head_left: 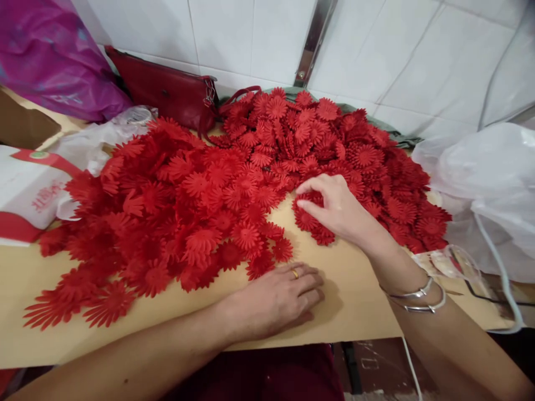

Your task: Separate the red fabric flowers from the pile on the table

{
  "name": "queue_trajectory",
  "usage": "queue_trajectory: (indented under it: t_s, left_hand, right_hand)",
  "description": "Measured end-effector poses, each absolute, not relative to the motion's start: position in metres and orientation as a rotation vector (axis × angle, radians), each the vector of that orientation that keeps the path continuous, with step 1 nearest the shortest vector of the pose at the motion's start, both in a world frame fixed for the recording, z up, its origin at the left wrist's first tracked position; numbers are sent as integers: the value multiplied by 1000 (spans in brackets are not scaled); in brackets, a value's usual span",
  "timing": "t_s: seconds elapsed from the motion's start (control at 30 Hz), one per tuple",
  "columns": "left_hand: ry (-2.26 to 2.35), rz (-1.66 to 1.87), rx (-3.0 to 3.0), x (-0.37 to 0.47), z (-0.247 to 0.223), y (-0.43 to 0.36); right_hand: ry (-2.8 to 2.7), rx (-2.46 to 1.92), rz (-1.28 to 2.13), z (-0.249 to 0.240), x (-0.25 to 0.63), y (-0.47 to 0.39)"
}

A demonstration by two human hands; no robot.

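My left hand (280, 295) rests palm down on the tan tabletop (346, 295), its fingers loosely bent and a gold ring on one of them. Nothing shows in it, though its underside is hidden. Just beyond it lies a loose heap of red petalled flower pieces (200, 184). My right hand (332, 206) is over a small clump of red flower pieces (307, 220), at the near edge of a second heap (309, 128). Its thumb and forefinger are apart with no piece between them; the other fingers are mostly hidden. Two silver bangles circle that wrist.
A dark red handbag (167, 89) leans on the white tiled wall (225, 33). At left are a purple bag (54, 55) and a white-and-red package (29, 192). White plastic bags (493, 178) and a pale cable (497, 267) lie at right.
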State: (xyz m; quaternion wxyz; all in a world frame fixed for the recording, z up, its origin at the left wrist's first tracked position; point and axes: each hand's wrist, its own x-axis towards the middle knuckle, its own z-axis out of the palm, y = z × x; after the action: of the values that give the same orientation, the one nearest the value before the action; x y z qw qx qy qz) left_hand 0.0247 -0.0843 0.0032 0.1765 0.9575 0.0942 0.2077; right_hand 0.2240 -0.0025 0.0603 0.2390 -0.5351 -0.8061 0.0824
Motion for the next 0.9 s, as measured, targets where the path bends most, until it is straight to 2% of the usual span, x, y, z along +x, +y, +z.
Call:
queue_trajectory:
  t_s: [0.13,0.23,0.4,0.53,0.7,0.8,0.9]
  left_hand:
    - [477,543,2650,25,-5,-78]
    - [740,554,2592,24,-7,-72]
    - [1049,628,2543,18,-10,-63]
    - [1234,653,2542,14,-10,-57]
    - [1221,856,2506,13,2,-62]
    - [1001,943,2395,19,11,-72]
    - [871,886,2091,32,18,-79]
  right_hand:
    - [-2293,-1667,93,35,244,-19]
    - [-2170,-1659,143,24,250,-23]
    - [-1882,-1509,485,33,263,-26]
    - [-1626,-1506,411,44,283,-39]
    - [-1366,-1488,406,44,290,-61]
    - [-1307,-1478,544,44,274,-81]
    - [-1306,-1479,745,41,250,-102]
